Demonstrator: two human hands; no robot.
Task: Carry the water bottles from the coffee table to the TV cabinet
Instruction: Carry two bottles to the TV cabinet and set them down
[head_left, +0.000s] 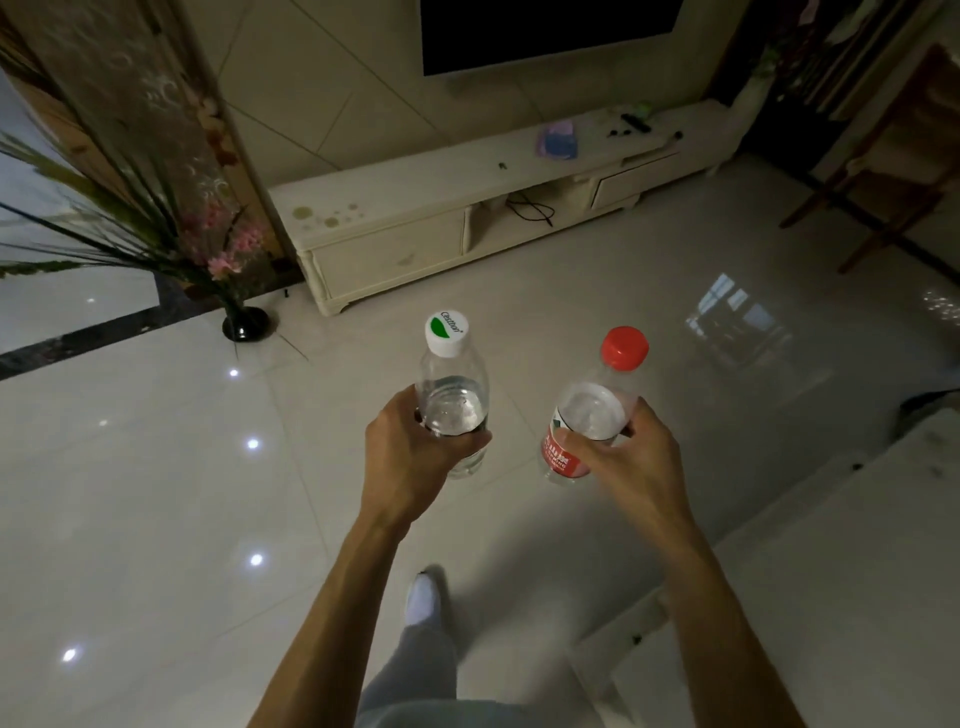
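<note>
Carrying is the step in hand: the white-capped bottle (453, 400) stands upright in the left grip (410, 452) and the red-capped bottle (592, 415) leans in the right grip (626, 462), with fingers curled round each, above the floor (156, 493). Next, I judge, walk to the TV cabinet (415, 195) at twelve o'clock and set them down. The worktop (831, 571) at four o'clock is cut off.

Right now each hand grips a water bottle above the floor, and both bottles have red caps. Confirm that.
Wrong on one cap. In the head view the right hand holds the red-capped bottle, but the left hand holds a white-capped bottle with a green mark. Both are gripped above the floor.
</note>
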